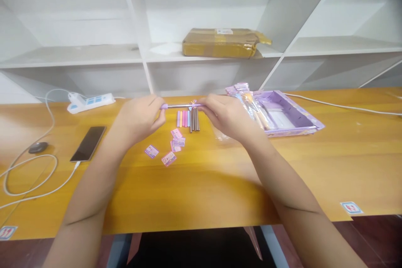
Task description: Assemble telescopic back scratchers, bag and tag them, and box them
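Note:
Between my two hands stretches a thin rod [179,106], silver in the middle with purple ends, held level above the table. My left hand [138,118] is closed on its left purple end. My right hand [224,114] grips the other purple end, where a small colourful ornament shows beside the fingers. Just below the rod lies a row of short coloured sticks [183,119] in purple, yellow, pink and blue. Several dark metal tubes [194,120] lie next to them. Closer to me, small printed pink and purple cards [168,158] are scattered on the wood.
A purple open box [301,117] with bagged items [256,111] stands to the right. On the left are a power strip [91,102], a phone [88,143] on a white cable and a dark mouse-like object [38,147]. A taped carton [220,44] sits on the shelf.

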{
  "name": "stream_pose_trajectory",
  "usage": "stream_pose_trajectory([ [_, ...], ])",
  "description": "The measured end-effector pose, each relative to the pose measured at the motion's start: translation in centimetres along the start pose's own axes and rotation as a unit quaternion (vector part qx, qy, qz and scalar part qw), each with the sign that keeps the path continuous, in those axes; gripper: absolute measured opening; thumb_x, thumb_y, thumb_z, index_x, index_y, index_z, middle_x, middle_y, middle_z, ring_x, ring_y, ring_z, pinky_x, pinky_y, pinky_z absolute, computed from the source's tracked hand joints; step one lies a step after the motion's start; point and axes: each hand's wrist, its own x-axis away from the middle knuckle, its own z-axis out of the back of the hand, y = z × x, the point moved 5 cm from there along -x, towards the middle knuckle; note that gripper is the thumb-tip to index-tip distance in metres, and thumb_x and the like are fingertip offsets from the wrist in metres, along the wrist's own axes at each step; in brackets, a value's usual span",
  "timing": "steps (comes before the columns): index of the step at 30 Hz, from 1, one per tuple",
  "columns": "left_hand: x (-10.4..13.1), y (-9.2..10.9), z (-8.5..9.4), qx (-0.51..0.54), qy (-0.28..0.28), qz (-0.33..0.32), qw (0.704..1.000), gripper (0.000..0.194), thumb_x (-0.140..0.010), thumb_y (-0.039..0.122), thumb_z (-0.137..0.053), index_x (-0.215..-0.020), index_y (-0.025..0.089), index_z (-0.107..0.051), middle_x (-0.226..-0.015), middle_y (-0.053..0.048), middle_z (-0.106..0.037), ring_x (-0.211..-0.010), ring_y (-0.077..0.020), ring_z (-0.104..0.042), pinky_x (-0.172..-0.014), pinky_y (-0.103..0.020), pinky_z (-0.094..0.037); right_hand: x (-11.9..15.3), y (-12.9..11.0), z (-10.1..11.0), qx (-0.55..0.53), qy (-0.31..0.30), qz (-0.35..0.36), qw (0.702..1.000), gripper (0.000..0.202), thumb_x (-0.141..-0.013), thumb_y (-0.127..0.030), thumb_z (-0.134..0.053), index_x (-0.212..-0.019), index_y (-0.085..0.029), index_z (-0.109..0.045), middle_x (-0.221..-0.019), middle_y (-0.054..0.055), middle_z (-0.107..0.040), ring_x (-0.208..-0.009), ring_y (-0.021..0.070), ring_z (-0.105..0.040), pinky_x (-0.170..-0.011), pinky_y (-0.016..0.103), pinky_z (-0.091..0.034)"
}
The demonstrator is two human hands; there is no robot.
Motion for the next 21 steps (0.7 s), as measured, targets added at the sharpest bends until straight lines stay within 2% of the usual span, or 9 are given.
stream_pose_trajectory([
  [5,0.2,-0.7,-1.2,-0.035,-0.028,0.049,0.998,0.012,-0.094,0.026,-0.059,-0.082,0.024,-0.061,-0.065,-0.002,-0.067,-0.058,-0.0205,-0.059,-0.054,-0.035,-0.028,0.0,0.3,-0.2,0.035,0.007,0.003,0.999,0.028,-0.120,-0.035,-0.050,-0.107,-0.023,-0.071,-0.092,0.005,-0.080,-0.075,0.0198,-0.067,-0.069,0.033,-0.043],
  [7,0.4,-1.9,-1.7,-0.057,-0.018,0.067,0.996,0.017,-0.092,0.028,-0.063,-0.076,0.024,-0.059,-0.059,-0.001,-0.062,-0.053,-0.0190,-0.054,-0.054,-0.035,-0.022,0.0,1.1,0.2,0.054,0.014,0.000,0.998,0.027,-0.119,-0.034,-0.052,-0.105,-0.023,-0.072,-0.090,0.005,-0.080,-0.074,0.0201,-0.067,-0.068,0.034,-0.042],
  [10,0.8,-4.7,-2.0,-0.087,-0.009,0.110,0.990,0.030,-0.094,0.031,-0.063,-0.067,0.023,-0.053,-0.052,-0.001,-0.050,-0.049,-0.0172,-0.042,-0.056,-0.035,-0.016,0.2,3.7,1.7,0.058,0.042,-0.024,0.997,0.024,-0.118,-0.031,-0.055,-0.107,-0.025,-0.075,-0.094,0.006,-0.081,-0.081,0.0221,-0.072,-0.071,0.035,-0.046],
  [14,1.4,-8.5,-0.2,-0.105,-0.009,0.198,0.974,0.036,-0.099,0.034,-0.059,-0.067,0.021,-0.049,-0.055,0.000,-0.038,-0.057,-0.0144,-0.030,-0.060,-0.035,-0.014,1.2,8.3,5.2,0.042,0.117,-0.048,0.991,0.023,-0.116,-0.034,-0.060,-0.106,-0.030,-0.080,-0.099,0.005,-0.084,-0.089,0.0250,-0.075,-0.077,0.038,-0.051],
  [17,2.0,-10.7,1.7,-0.115,-0.058,0.241,0.962,0.034,-0.102,0.029,-0.053,-0.070,0.019,-0.048,-0.062,0.000,-0.034,-0.063,-0.0139,-0.023,-0.060,-0.033,-0.017,2.9,12.0,8.3,0.052,0.172,-0.037,0.983,0.022,-0.113,-0.037,-0.067,-0.102,-0.032,-0.084,-0.092,0.008,-0.085,-0.083,0.0248,-0.073,-0.074,0.039,-0.049],
  [19,2.8,-12.2,3.1,-0.127,-0.050,0.261,0.956,0.035,-0.101,0.027,-0.051,-0.068,0.018,-0.041,-0.064,-0.002,-0.029,-0.066,-0.0157,-0.021,-0.060,-0.035,-0.017,4.4,14.9,10.3,0.068,0.202,-0.043,0.976,0.023,-0.111,-0.041,-0.070,-0.098,-0.032,-0.087,-0.088,0.011,-0.085,-0.079,0.0264,-0.072,-0.072,0.041,-0.046],
  [21,4.0,-14.0,4.1,-0.136,-0.011,0.270,0.953,0.035,-0.100,0.025,-0.050,-0.068,0.019,-0.036,-0.065,-0.003,-0.027,-0.068,-0.0181,-0.019,-0.061,-0.037,-0.016,6.3,18.1,12.3,0.098,0.245,-0.066,0.962,0.029,-0.109,-0.049,-0.070,-0.095,-0.033,-0.089,-0.086,0.012,-0.084,-0.077,0.0287,-0.071,-0.074,0.045,-0.045],
])
